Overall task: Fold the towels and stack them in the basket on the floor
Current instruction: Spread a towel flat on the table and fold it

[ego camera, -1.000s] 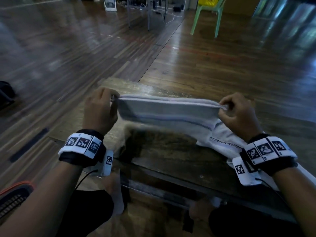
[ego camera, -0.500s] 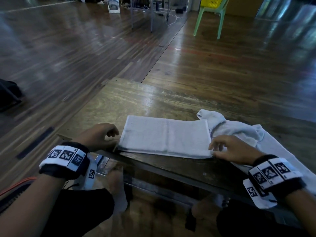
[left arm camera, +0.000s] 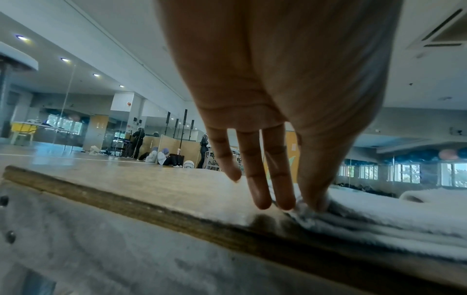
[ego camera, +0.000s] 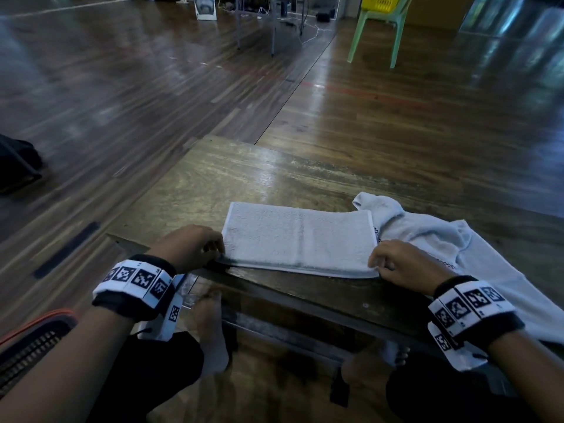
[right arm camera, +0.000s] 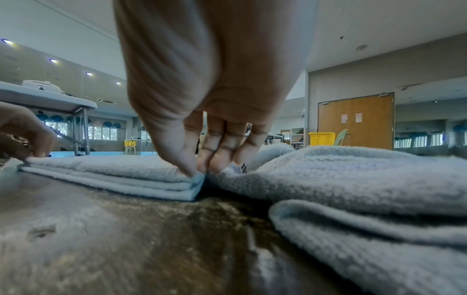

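Observation:
A folded white towel (ego camera: 299, 236) lies flat near the front edge of the low wooden table (ego camera: 244, 175). My left hand (ego camera: 217, 248) pinches its near-left corner; in the left wrist view the left hand (left arm camera: 298, 205) has its thumb on the towel (left arm camera: 379, 215) and its fingers at the towel's edge. My right hand (ego camera: 374, 264) pinches the near-right corner; in the right wrist view the right hand (right arm camera: 199, 172) has thumb and fingers meeting on the top layer of the towel (right arm camera: 113, 167). A dark basket with an orange rim (ego camera: 30, 346) sits on the floor at the lower left, partly cut off.
A heap of unfolded white towels (ego camera: 433, 236) lies on the table's right side, touching the folded one. My feet show under the table. A dark bag (ego camera: 15, 166) lies on the floor to the left. Far back stands a green chair (ego camera: 378, 32) with a yellow basket.
One second ago both hands held the towel up, stretched between them. It now lies folded flat on the table, and both hands have come down to its near corners.

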Motion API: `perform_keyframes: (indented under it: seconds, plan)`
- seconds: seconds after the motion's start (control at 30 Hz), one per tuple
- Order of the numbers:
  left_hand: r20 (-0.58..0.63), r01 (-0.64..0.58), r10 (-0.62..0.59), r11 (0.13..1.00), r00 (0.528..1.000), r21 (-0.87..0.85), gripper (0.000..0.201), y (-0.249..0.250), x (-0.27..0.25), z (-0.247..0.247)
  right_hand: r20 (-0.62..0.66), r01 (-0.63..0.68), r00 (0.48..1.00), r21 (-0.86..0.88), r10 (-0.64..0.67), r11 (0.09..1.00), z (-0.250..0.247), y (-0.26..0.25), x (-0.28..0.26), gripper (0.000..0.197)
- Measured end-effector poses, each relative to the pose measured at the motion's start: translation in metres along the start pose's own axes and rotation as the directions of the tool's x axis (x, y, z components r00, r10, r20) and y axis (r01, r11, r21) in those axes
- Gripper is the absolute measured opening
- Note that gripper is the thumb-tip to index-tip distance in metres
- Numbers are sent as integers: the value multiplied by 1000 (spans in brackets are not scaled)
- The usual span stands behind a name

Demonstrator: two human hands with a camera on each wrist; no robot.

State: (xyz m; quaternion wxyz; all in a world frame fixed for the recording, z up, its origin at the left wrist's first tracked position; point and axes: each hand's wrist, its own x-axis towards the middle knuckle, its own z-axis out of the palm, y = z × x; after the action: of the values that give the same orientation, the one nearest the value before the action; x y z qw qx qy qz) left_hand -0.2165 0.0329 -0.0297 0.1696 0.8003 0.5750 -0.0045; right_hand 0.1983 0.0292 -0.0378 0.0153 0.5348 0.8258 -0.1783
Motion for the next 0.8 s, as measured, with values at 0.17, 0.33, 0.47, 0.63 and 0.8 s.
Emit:
perform_keyframes:
  seconds: [0.17,0.33,0.47,0.63,0.8]
  plan:
    - [-31,5,-6,1000,1000,-14,9,-7,-4,-3,-177,50,983,29,-44,998,-7,-3,-5,19]
    - [-9,-8,7,997,1000,-81,7,-12,-6,1,2,18,1000,-107,-18,994,-14,-16,-4,15]
    - [-100,79,-90,991,991,-109,6,-9,-5,6,-34,31,999,-57,-33,998,-33,-35,18,16]
    - [-76,283,-286,958,955,-44,19,-1,-3,11,-122,94,988,0,-93,996,-41,-82,85,18]
    - [-34,356,-362,928,932,-112,29,6,-2,14,-48,73,996,73,-70,995,-14,-132,154,21]
